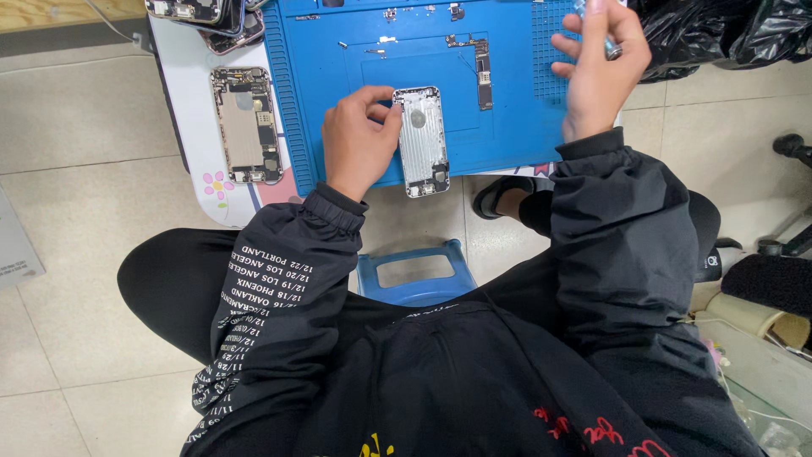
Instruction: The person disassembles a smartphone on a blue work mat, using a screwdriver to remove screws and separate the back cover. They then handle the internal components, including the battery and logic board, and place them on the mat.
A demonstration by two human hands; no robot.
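Left hand [359,140]: palm down, fingers curled, steadying phone shell [422,140] on blue mat [338,68].
Right hand [599,72]: raised, fingers wrapped around small tool [611,48].

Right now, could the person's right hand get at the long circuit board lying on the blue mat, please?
Probably yes: the right hand holds a small tool beside the circuit board, and bare blue mat lies between them.

Phone repair workshop — blue repair mat [338,59], opened phone housings [245,125], loose circuit board [483,76], tiled floor [85,127]
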